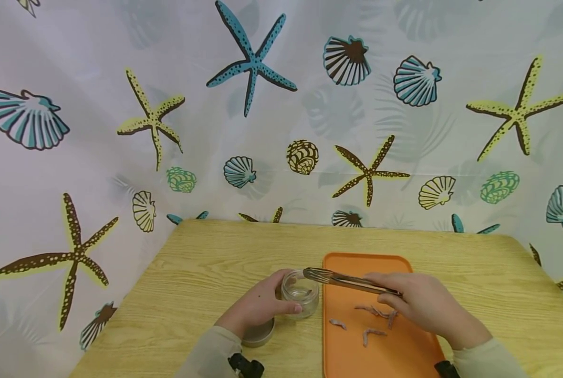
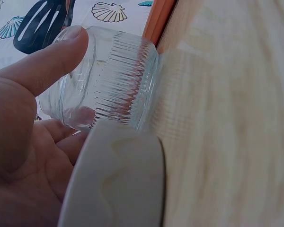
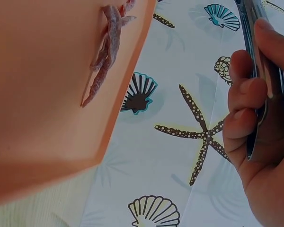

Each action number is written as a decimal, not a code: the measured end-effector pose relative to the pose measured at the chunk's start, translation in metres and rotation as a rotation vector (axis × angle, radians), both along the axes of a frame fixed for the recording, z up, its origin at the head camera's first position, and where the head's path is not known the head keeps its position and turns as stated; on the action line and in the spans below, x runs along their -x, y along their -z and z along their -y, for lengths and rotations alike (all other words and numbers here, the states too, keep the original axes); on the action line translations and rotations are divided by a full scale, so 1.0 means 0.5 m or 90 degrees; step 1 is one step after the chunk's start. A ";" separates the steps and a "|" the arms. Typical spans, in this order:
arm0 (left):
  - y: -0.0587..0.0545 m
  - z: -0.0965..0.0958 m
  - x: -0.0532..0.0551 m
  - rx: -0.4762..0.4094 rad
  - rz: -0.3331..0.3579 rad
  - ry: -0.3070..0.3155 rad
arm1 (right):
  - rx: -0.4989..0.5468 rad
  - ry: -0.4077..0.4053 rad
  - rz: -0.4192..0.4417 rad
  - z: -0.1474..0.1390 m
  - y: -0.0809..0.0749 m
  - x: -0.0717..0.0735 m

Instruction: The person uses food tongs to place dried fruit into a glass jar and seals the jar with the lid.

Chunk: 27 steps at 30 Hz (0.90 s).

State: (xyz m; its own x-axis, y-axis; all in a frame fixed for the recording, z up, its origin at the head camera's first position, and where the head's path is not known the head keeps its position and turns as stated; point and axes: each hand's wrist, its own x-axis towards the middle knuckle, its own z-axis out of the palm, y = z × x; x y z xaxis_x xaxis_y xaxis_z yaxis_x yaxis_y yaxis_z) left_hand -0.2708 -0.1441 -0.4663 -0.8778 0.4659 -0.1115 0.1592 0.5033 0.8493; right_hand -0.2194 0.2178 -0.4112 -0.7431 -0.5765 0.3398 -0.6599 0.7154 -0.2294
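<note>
My left hand [image 1: 264, 302] holds a clear glass jar [image 1: 301, 304] around its side, thumb on the near side in the head view. The jar stands mouth-up on the table, its ribbed lower wall showing in the left wrist view. A metal pair of tongs [image 1: 352, 281] is gripped in my right hand [image 1: 420, 302], its slotted heads [image 2: 42, 28] over the jar's mouth. Whether the tongs pinch anything cannot be seen. Several reddish, frosty-looking strips [image 1: 376, 312] lie on an orange tray [image 1: 352, 359] below the right hand. A round lid [image 1: 259, 336] lies beneath my left wrist.
The wood-grain table [image 1: 215, 252] extends around the tray and jar. A white curtain [image 1: 281, 121] printed with starfish and shells stands along the back and both sides. The tray has a low raised rim beside the jar.
</note>
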 end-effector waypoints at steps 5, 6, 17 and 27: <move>0.001 0.000 0.000 0.005 0.003 -0.003 | -0.008 0.003 0.002 0.002 0.001 0.001; 0.001 0.000 0.000 0.007 0.001 -0.004 | -0.011 0.005 0.003 0.002 0.001 0.001; -0.002 -0.003 -0.003 0.012 0.000 -0.009 | -0.007 0.023 0.050 -0.026 0.002 -0.012; -0.003 -0.002 -0.001 0.001 0.001 -0.007 | -0.016 0.039 0.097 -0.071 0.009 -0.034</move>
